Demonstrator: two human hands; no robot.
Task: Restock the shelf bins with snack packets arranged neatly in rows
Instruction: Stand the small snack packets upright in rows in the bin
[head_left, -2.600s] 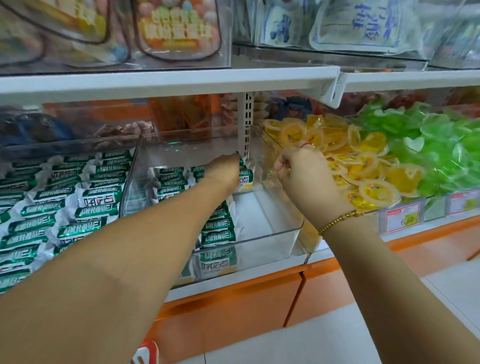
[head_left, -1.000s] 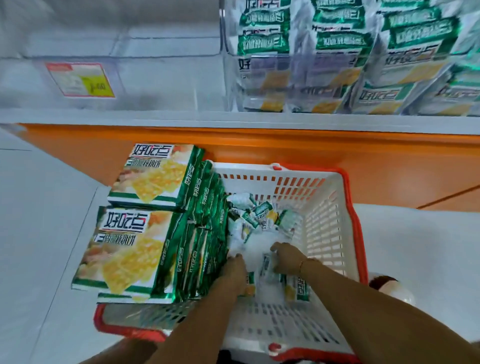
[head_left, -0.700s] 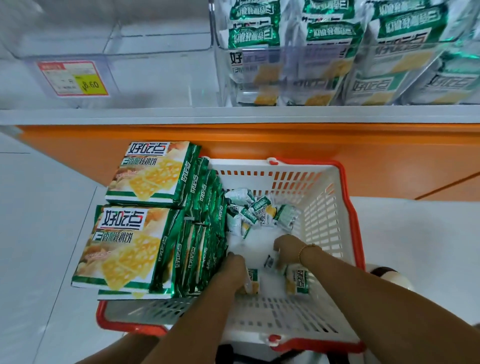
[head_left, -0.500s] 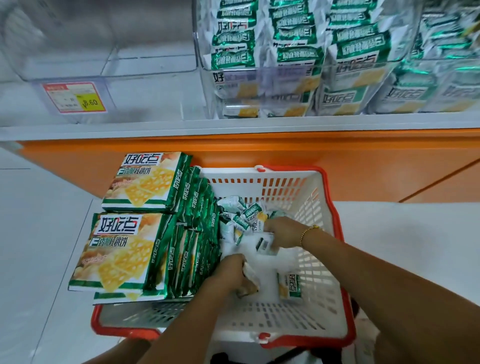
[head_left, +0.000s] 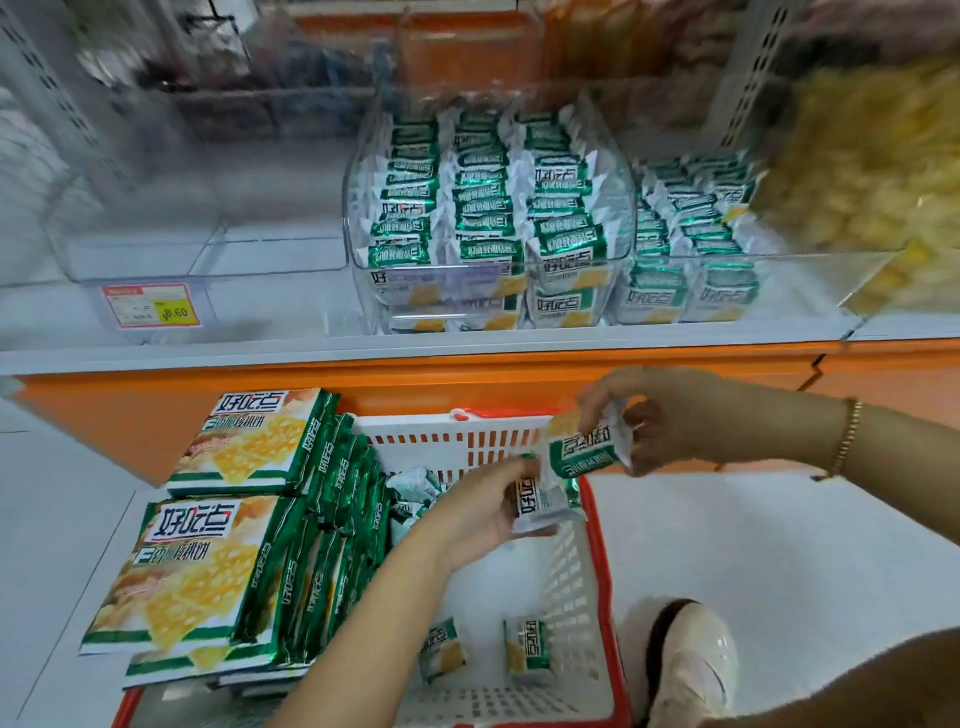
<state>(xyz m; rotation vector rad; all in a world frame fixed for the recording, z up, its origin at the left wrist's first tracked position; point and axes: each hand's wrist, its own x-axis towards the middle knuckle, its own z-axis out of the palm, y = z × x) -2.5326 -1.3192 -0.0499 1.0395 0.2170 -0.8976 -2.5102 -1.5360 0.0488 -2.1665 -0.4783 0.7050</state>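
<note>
Over the basket (head_left: 467, 431), my left hand (head_left: 478, 514) and right hand (head_left: 670, 415) each pinch a snack packet (head_left: 584, 449); square them label-up before the bin (head_left: 488, 270).

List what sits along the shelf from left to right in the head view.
Empty clear bin with price tag → full bin of green snack packets → partly filled bin of the same packets → yellow sweets.
</note>
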